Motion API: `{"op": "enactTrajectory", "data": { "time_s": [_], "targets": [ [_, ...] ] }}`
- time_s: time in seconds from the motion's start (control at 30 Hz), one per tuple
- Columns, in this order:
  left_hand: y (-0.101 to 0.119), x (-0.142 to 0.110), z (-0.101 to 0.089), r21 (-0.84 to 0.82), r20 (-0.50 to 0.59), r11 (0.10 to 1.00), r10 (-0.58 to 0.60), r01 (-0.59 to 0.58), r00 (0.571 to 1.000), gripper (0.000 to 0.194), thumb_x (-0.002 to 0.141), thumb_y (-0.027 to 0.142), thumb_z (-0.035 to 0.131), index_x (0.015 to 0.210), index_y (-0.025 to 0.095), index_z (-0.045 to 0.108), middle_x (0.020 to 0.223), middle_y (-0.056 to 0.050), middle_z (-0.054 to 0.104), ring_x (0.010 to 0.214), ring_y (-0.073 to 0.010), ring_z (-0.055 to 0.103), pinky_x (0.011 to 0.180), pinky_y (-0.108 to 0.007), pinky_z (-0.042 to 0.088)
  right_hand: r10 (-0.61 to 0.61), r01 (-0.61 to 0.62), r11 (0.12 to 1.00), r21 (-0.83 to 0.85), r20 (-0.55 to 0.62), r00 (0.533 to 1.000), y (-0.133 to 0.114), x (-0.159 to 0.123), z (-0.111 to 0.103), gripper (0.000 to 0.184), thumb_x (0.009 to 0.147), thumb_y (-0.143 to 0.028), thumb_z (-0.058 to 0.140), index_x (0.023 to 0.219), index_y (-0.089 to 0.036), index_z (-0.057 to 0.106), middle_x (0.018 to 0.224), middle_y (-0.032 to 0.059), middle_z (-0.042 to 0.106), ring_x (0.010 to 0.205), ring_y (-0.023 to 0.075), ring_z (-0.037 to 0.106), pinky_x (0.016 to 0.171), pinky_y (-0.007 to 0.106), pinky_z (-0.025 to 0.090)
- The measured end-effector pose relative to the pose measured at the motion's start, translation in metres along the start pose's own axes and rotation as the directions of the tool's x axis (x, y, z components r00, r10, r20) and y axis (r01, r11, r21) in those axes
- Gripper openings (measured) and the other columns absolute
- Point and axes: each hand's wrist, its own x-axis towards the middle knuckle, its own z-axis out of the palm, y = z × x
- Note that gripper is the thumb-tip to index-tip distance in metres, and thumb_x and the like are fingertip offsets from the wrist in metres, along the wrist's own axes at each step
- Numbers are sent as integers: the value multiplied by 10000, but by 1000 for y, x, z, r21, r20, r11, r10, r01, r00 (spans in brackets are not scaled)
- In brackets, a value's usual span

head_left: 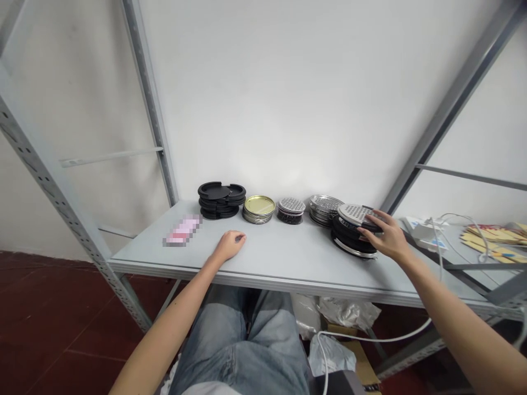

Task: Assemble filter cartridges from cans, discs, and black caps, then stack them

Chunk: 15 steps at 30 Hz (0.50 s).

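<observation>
At the right of the table, my right hand (386, 236) is curved around the near right edge of a round perforated metal disc (352, 213) with black edging, on top of a stack. Under it are black rings (349, 235) and a shiny metal rim near the bottom. My left hand (229, 246) rests on the tabletop with its fingers curled in, and nothing shows in it. Behind it stand a pile of black rings (218, 207), gold-coloured round lids (259, 206), small perforated discs (291, 206) and larger silver discs (323, 204).
A blurred-out pink item (183, 229) lies on the grey table (280, 258), left of my left hand. Metal uprights (150, 99) frame the table against a white wall. White cables (439, 247) and yellow strips (494, 244) are at the right. Plastic bags (349, 312) lie below.
</observation>
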Motion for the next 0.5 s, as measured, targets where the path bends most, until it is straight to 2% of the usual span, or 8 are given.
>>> {"op": "enactTrajectory", "data": {
  "time_s": [0.2,0.4,0.5],
  "targets": [
    [-2,0,1,4,-1,1000,8,-8,1000,242,874,260,545,952,155,749,988,-87,749,934,-224,683,892,-331,504,49,-49,999,-2,27,998,8,-9,-2,456,793,-446,631,1146,-158,660,1359,150,530,1242,269,505,1086,337,373],
    [-1,0,0,-1,-1,1000,-1,1,1000,242,872,261,548,951,154,749,992,-88,748,937,-226,683,889,-330,506,76,-74,997,32,-54,996,-2,-15,4,524,812,-490,578,1179,-121,639,1301,166,579,1219,266,516,1075,328,378],
    [-1,0,-1,4,3,1000,-15,15,1000,250,874,272,546,962,156,749,996,-89,747,944,-229,682,897,-334,506,67,-66,997,26,-58,996,-7,-17,7,518,812,-485,577,1169,-114,637,1300,182,575,1219,268,512,1077,335,371]
  ]
}}
